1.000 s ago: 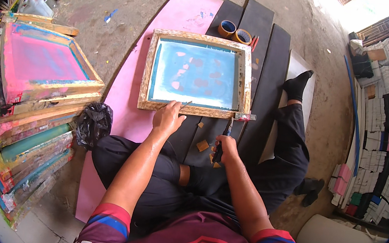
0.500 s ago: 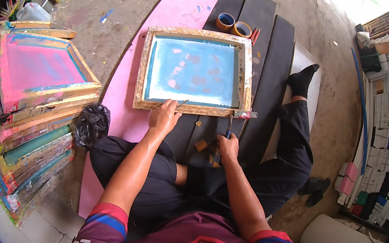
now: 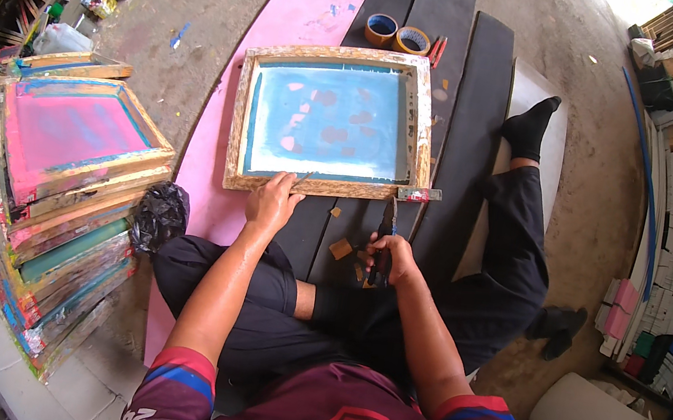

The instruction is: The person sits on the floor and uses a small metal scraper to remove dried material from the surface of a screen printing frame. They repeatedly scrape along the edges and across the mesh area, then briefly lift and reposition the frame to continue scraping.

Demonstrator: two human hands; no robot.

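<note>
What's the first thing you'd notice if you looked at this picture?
The wooden frame with a blue screen lies in the middle on a pink board, with the left hand on its near edge. At the left stands a stack of painted frames, the top one pink. The right hand holds scissors.

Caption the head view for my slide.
Seated person's left hand steadies a wooden screen-printing frame; right hand holds scissors.

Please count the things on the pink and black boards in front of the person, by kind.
Wooden screen frame: 1
Tape rolls: 2
Red pencils: 2
Metal scraper: 1
Scissors, in the right hand: 1
Total: 7
</note>
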